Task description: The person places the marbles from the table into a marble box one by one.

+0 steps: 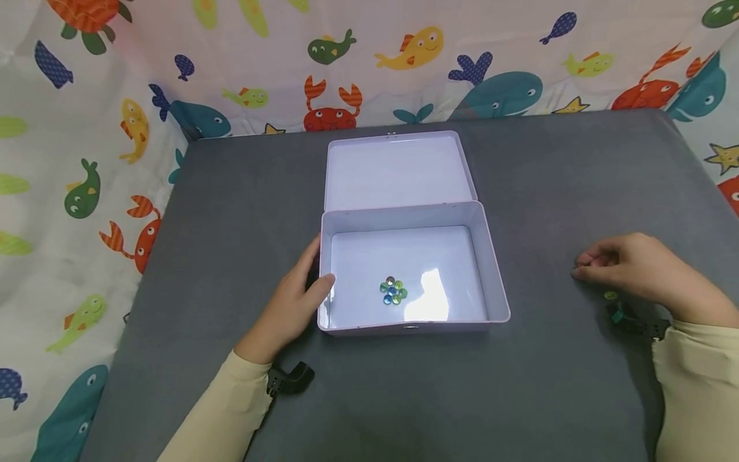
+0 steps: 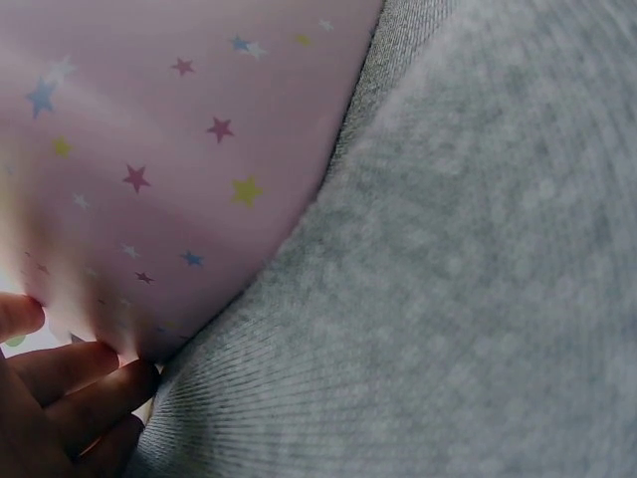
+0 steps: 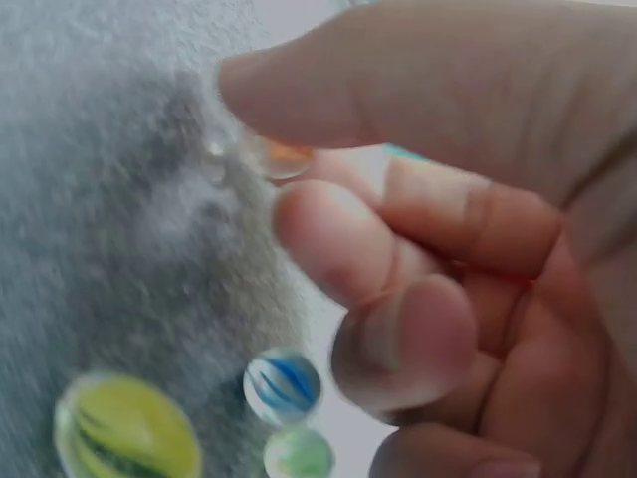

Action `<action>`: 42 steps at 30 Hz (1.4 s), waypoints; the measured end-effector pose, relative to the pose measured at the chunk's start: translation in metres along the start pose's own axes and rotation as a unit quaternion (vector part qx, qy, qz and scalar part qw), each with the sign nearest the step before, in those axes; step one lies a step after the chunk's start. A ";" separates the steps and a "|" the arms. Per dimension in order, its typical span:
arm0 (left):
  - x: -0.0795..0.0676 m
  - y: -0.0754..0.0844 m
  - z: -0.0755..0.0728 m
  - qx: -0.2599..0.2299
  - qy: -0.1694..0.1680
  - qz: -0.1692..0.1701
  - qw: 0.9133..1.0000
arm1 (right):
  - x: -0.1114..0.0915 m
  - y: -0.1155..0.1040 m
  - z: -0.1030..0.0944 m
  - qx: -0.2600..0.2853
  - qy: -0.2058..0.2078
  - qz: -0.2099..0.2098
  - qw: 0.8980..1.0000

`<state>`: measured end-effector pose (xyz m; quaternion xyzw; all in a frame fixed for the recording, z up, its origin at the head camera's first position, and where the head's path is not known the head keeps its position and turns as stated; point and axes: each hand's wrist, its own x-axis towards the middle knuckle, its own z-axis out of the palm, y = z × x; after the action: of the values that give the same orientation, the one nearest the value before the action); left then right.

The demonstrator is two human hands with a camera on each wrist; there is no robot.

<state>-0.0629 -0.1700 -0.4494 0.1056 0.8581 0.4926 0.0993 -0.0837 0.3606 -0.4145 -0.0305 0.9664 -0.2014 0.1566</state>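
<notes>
A pale lilac metal box (image 1: 496, 301) stands with its lid (image 1: 398, 170) folded back. Several glass marbles (image 1: 393, 290) sit clustered on its floor. My left hand (image 1: 291, 305) holds the box's left wall, thumb over the rim and fingers along the outside. In the left wrist view those fingers (image 2: 85, 383) touch the pink, star-printed outer wall (image 2: 189, 149). Out to the right, my right hand (image 1: 641, 273) is low over the table. Its thumb and forefinger pinch a clear marble with orange inside (image 3: 287, 159), partly hidden by the thumb.
Beneath the right hand lie a yellow marble (image 3: 127, 430), a blue-and-white marble (image 3: 283, 386) and a green marble (image 3: 299, 455). The grey table (image 1: 404, 398) is bordered at the back and sides by a white cloth (image 1: 398, 96) printed with sea animals.
</notes>
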 end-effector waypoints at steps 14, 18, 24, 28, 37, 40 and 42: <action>0.000 0.000 0.001 -0.009 -0.002 0.007 1.000 | 0.011 -0.012 -0.004 0.035 0.044 -0.016 0.998; 0.002 0.001 0.001 -0.008 -0.005 0.008 1.000 | 0.016 -0.017 -0.007 0.033 0.049 -0.020 0.998; 0.002 0.001 0.001 -0.007 -0.003 0.009 1.000 | 0.026 -0.034 -0.012 0.032 0.040 -0.030 0.998; 0.000 0.000 0.001 -0.008 -0.001 0.005 1.000 | 0.032 -0.047 -0.015 0.028 0.033 -0.039 0.998; 0.001 0.000 0.002 -0.002 -0.002 0.005 1.000 | 0.039 -0.068 -0.019 0.026 0.051 -0.066 0.996; 0.000 0.000 0.001 -0.007 -0.002 0.003 1.000 | 0.042 -0.078 -0.019 0.021 0.064 -0.088 0.994; 0.000 0.000 0.001 -0.010 -0.001 0.003 1.000 | 0.045 -0.085 -0.020 0.017 0.070 -0.101 0.992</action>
<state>-0.0624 -0.1695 -0.4497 0.1073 0.8529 0.5012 0.0998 -0.1328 0.2843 -0.3763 -0.1107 0.9635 -0.2343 0.0677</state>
